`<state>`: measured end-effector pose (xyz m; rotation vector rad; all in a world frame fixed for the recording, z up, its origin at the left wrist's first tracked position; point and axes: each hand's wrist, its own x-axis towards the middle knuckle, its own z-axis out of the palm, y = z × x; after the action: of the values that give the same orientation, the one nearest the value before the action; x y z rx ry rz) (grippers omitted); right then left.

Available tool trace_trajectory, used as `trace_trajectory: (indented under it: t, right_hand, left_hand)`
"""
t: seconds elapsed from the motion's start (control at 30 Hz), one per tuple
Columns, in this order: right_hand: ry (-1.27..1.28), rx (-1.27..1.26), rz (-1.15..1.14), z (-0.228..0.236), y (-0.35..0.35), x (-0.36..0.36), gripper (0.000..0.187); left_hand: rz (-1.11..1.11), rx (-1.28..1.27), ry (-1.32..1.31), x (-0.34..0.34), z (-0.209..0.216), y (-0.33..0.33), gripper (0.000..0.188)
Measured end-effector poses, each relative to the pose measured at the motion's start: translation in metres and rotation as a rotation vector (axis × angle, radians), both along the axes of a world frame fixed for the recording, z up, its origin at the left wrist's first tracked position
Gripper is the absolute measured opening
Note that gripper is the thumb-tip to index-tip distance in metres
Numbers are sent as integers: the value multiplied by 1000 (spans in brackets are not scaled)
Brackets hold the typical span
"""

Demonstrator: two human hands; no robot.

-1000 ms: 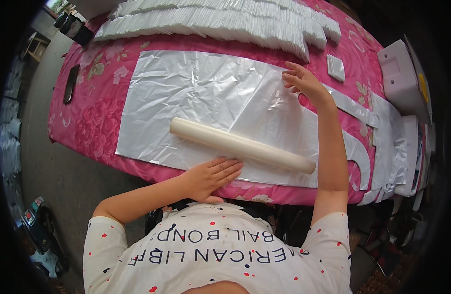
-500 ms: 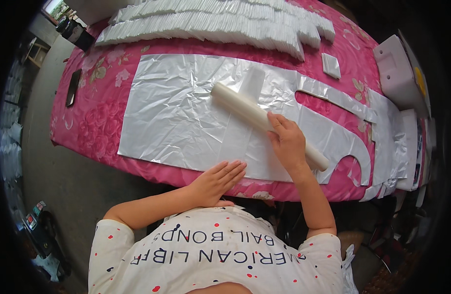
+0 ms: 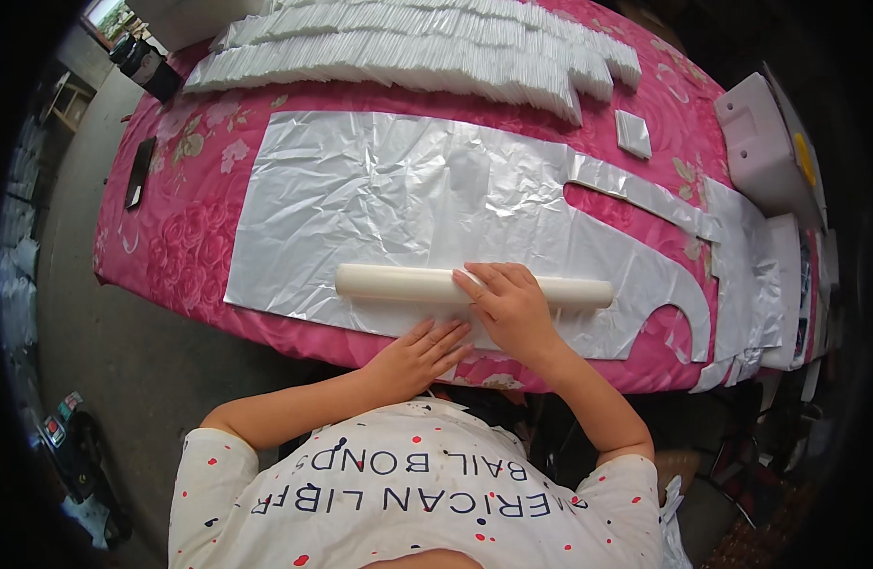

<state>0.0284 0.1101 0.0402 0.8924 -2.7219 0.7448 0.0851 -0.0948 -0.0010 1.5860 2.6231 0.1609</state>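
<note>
Cream roll (image 3: pixel 389 283) under right grip (image 3: pixel 512 305), can't tell if pinching; left grip (image 3: pixel 413 362) spread flat nearby.

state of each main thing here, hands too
Sheet: spread out, wrinkled
Roll: lying on the sheet
Left hand: flat, palm down at the sheet's near edge
Right hand: on the roll, grip unclear
Packets: packed in rows
Loose packet: lying apart
Cloth: spread under the sheet
Bottle: standing

Room above flat bag (image 3: pixel 360 199), roll (image 3: pixel 403 284) crosswise, stacks (image 3: pixel 398 59) behind
</note>
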Motion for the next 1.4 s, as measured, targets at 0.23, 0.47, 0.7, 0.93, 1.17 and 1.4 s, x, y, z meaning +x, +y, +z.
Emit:
trace_trajectory:
  t: [0.23, 0.47, 0.7, 0.93, 1.17, 1.4]
  right_hand:
    - [140, 21, -80, -14, -3, -104, 49]
    - [141, -60, -174, -6, 6, -138, 45]
    - [-286, -115, 283, 2, 1, -34, 46]
    - [-292, -80, 248, -5, -7, 6, 49]
    - [-65, -87, 115, -23, -12, 9, 41]
    - [-326, -295, -79, -17, -7, -2, 24]
  left_hand:
    - [10, 69, 22, 4, -6, -1, 51]
    - [-147, 264, -136, -12, -1, -26, 47]
    - [-296, 373, -213, -23, 3, -40, 35]
    - [-160, 760, -439, -32, 11, -38, 24]
    - [98, 391, -284, -60, 25, -36, 97]
    - [227, 676, -547, -75, 28, -32, 94]
